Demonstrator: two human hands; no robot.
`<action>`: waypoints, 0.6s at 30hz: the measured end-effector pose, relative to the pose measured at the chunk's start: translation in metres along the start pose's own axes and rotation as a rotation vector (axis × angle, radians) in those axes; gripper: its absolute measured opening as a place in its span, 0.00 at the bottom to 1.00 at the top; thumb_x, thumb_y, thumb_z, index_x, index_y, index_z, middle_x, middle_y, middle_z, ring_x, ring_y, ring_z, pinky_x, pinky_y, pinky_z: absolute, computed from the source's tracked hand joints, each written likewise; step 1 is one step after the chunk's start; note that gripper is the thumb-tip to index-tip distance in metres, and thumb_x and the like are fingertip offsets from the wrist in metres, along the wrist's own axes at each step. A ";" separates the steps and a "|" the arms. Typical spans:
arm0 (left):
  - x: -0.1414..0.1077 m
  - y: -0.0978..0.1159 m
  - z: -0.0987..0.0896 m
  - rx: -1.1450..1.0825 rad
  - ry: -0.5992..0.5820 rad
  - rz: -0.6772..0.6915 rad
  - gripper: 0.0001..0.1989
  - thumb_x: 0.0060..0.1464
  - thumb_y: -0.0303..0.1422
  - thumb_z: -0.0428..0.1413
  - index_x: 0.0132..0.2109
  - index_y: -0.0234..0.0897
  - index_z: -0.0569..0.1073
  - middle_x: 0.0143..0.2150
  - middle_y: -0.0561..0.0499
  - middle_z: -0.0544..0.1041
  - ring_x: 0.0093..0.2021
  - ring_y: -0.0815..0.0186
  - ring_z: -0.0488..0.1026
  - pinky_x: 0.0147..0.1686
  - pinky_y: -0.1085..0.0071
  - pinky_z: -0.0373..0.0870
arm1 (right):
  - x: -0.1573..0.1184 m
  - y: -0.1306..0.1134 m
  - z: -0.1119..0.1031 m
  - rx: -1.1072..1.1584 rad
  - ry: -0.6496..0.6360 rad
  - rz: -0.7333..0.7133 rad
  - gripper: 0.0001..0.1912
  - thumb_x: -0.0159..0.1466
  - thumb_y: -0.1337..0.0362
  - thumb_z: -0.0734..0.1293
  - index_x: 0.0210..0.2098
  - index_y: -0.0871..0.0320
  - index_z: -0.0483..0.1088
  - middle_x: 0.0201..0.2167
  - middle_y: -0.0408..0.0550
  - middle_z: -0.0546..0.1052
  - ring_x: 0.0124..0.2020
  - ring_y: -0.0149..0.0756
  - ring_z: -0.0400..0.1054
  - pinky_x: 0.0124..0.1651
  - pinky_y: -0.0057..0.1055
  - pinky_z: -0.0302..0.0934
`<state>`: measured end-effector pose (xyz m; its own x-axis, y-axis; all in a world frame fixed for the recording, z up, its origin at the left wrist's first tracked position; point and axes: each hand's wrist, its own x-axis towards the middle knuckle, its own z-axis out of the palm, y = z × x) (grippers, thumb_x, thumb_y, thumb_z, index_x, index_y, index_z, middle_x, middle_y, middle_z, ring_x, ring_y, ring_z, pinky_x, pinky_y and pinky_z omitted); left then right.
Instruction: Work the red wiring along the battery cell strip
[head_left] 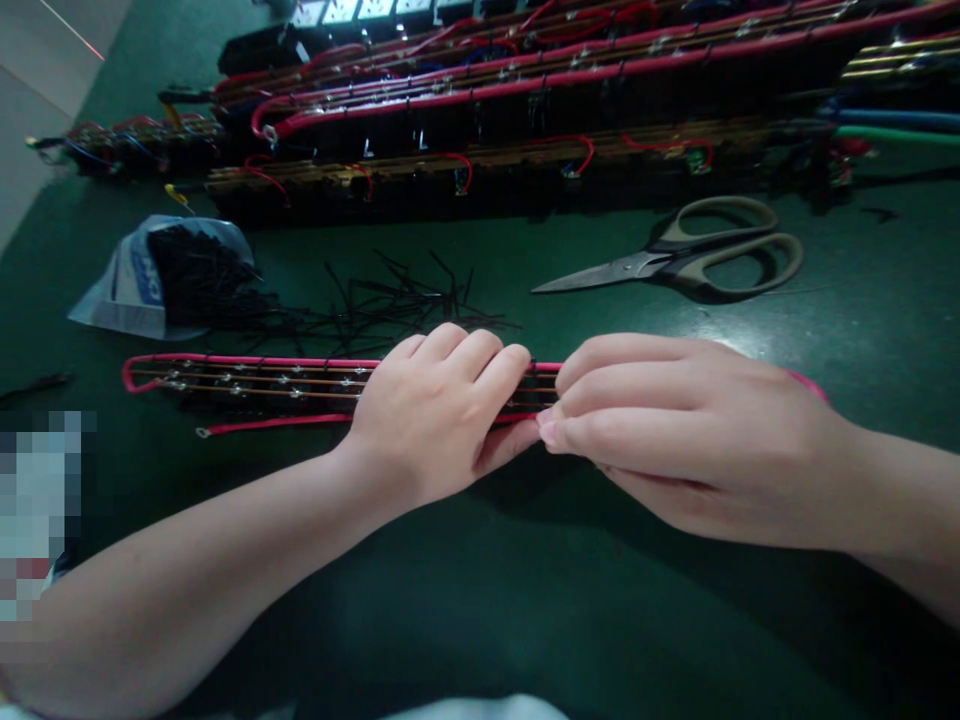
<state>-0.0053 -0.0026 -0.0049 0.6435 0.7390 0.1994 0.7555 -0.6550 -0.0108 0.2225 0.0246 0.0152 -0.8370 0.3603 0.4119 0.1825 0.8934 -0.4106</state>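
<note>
Strip [255,381] of wired parts lay on the green worktop [480,620], its long axis running left to right, with the left hand [439,410] gripping across it and the right hand [675,430] closed in a pinch at its near edge, contents hidden. Narrow and dark, it showed brownish rods, shiny silvery spots and red wire [285,422] along both sides.

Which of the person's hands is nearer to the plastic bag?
Left. The left hand lies over the red-edged strip, to the right of the plastic bag; the right hand is farther right along the strip, beyond the left hand.
</note>
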 end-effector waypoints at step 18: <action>0.000 0.000 0.001 0.017 0.012 0.013 0.22 0.74 0.47 0.43 0.52 0.36 0.73 0.48 0.45 0.80 0.42 0.53 0.74 0.36 0.58 0.67 | 0.002 0.001 -0.003 0.077 0.000 0.024 0.17 0.74 0.76 0.60 0.34 0.55 0.75 0.33 0.45 0.82 0.38 0.34 0.74 0.42 0.32 0.70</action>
<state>-0.0053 -0.0026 -0.0064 0.6518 0.7285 0.2107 0.7492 -0.6617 -0.0298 0.2225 0.0275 0.0185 -0.8330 0.3816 0.4006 0.1625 0.8609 -0.4821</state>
